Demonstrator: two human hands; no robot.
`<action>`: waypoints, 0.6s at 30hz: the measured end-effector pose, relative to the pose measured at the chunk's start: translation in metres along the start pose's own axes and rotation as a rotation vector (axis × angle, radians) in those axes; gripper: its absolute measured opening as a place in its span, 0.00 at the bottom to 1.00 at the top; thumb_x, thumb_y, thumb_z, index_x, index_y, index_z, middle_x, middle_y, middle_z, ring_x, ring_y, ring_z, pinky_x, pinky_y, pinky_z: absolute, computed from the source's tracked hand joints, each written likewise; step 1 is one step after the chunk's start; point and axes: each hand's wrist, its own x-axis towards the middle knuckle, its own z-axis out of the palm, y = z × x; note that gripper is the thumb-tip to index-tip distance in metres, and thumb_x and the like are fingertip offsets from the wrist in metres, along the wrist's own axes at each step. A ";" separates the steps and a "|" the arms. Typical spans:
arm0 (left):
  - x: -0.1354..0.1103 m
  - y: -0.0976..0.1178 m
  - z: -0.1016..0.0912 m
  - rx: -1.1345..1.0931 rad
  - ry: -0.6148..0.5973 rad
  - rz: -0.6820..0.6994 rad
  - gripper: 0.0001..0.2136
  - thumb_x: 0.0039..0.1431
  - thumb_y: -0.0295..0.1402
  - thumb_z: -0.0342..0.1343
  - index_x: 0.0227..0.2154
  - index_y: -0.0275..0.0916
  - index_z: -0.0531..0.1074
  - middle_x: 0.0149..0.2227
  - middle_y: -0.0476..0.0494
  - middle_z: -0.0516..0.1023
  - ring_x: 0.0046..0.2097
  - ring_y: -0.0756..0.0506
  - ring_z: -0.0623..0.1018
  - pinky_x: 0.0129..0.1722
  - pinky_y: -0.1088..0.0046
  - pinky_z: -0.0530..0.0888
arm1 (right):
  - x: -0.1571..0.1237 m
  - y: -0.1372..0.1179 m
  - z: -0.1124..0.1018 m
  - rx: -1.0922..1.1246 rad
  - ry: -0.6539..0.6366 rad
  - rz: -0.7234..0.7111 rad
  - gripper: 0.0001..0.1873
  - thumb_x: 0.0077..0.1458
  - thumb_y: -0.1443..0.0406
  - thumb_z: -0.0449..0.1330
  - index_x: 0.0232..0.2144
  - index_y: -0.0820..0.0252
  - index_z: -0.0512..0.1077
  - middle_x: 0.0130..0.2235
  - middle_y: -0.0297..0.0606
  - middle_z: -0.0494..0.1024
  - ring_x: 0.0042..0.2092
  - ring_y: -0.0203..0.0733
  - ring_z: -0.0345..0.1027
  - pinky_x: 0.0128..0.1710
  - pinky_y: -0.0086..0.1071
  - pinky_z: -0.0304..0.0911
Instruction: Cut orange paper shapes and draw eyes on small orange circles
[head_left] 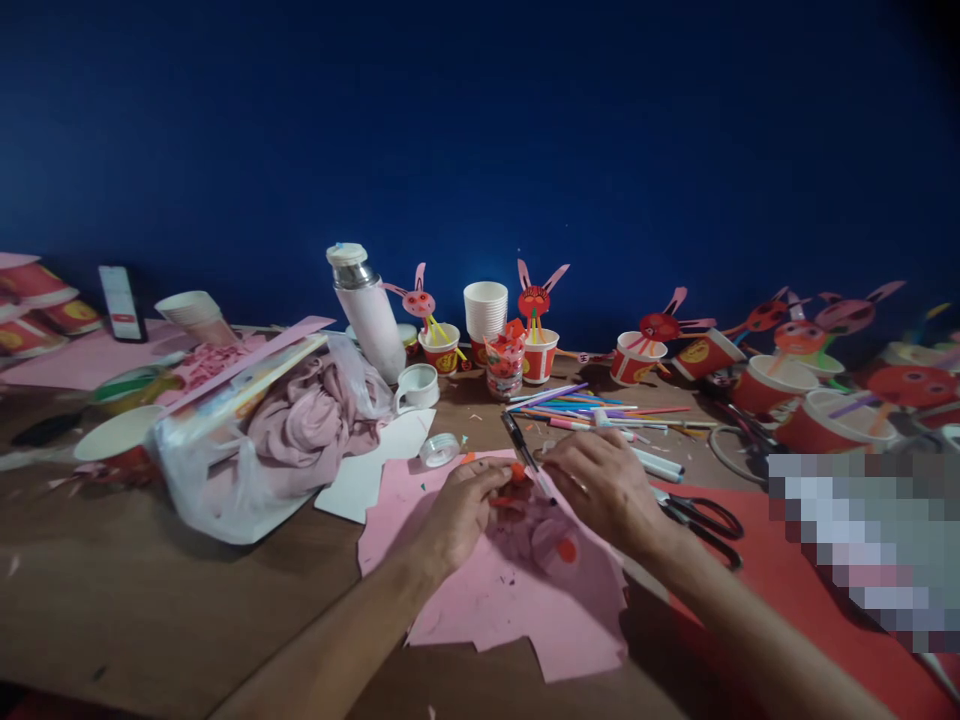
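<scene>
My left hand (457, 510) pinches a small orange-red paper piece (517, 472) between thumb and fingers, above a ragged sheet of pink paper (480, 600). To its right, my right hand (600, 480) has its fingers curled down; what they hold, if anything, is hidden. A black pen (517, 438) lies between the two hands, close to the right fingertips. On the pink sheet rests a pale pink round cut-out with an orange-red spot (566, 551) on it. Black-handled scissors (701, 522) lie beside my right wrist, partly covered by it.
A roll of clear tape (439, 450) and a white mug (417, 388) stand behind the pink sheet. Colored sticks (570, 402) lie beyond my hands. Paper cups with rabbit figures (538, 355) line the wall. A flask (367, 315) and plastic bag (217, 500) are leftward; red paper (720, 600) is rightward.
</scene>
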 end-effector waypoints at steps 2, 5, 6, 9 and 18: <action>-0.001 0.000 0.000 0.019 -0.008 -0.008 0.08 0.40 0.31 0.61 0.25 0.32 0.74 0.25 0.45 0.74 0.27 0.49 0.73 0.26 0.74 0.68 | -0.003 -0.006 0.001 0.074 0.095 -0.189 0.09 0.57 0.69 0.51 0.34 0.57 0.72 0.33 0.36 0.77 0.38 0.38 0.68 0.42 0.34 0.54; -0.002 0.001 0.000 0.041 -0.013 -0.032 0.07 0.39 0.31 0.61 0.22 0.32 0.73 0.21 0.47 0.72 0.25 0.50 0.70 0.24 0.75 0.65 | -0.006 -0.007 0.001 0.110 0.204 -0.328 0.09 0.56 0.72 0.52 0.36 0.59 0.70 0.33 0.37 0.77 0.37 0.39 0.68 0.40 0.35 0.54; -0.002 0.001 0.001 0.045 -0.015 -0.041 0.07 0.38 0.31 0.61 0.21 0.32 0.73 0.20 0.47 0.71 0.24 0.51 0.69 0.24 0.75 0.64 | -0.006 -0.006 0.001 0.112 0.216 -0.340 0.09 0.55 0.73 0.53 0.36 0.59 0.70 0.33 0.37 0.76 0.37 0.39 0.68 0.40 0.35 0.55; -0.002 0.001 0.002 0.046 -0.020 -0.061 0.06 0.36 0.30 0.61 0.19 0.33 0.72 0.18 0.49 0.69 0.23 0.51 0.67 0.23 0.75 0.63 | -0.005 -0.003 0.001 0.119 0.208 -0.361 0.09 0.55 0.73 0.53 0.37 0.59 0.69 0.33 0.37 0.76 0.36 0.39 0.68 0.39 0.35 0.55; 0.000 -0.002 0.001 0.073 -0.052 -0.093 0.07 0.34 0.31 0.61 0.18 0.33 0.70 0.19 0.50 0.68 0.22 0.52 0.66 0.24 0.76 0.63 | -0.005 -0.002 0.004 0.135 0.189 -0.385 0.07 0.56 0.72 0.53 0.34 0.60 0.70 0.32 0.38 0.75 0.34 0.39 0.66 0.37 0.35 0.57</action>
